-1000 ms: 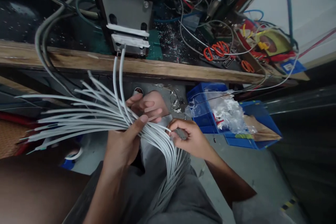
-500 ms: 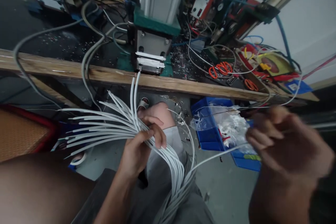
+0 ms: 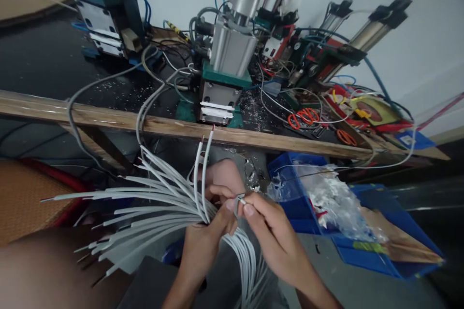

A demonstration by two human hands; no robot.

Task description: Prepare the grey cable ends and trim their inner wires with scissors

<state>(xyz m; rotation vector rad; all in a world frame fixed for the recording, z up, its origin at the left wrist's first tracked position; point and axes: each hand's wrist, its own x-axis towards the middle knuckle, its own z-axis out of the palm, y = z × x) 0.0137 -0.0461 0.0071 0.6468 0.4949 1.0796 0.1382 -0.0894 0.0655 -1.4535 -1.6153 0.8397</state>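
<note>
A thick bundle of grey-white cables [image 3: 159, 212] fans out to the left, with short dark or reddish wire ends showing at several tips. My left hand [image 3: 213, 224] is closed around the bundle, its thumb and forefinger meeting my right hand. Two cables [image 3: 201, 169] stand up from it toward the bench edge. My right hand [image 3: 268, 222] pinches a short pale cable end [image 3: 241, 199] right beside my left fingertips. Below the hands the bundle bends down over my lap. Beyond the upright cables stands a press [image 3: 217, 101] with two white strips on its jaws.
The black bench [image 3: 36, 67] has a wooden front edge [image 3: 163, 123] and scattered bits. Another press [image 3: 105, 34] stands at left. Orange-handled scissors [image 3: 303, 118] lie at right. Blue bins [image 3: 384, 265] with plastic and brown paper sit below. A red-edged woven seat [image 3: 29, 203] is at left.
My right hand has come in from the far right to meet my left hand at the bundle. The view has shifted, showing more of the presses and bins.
</note>
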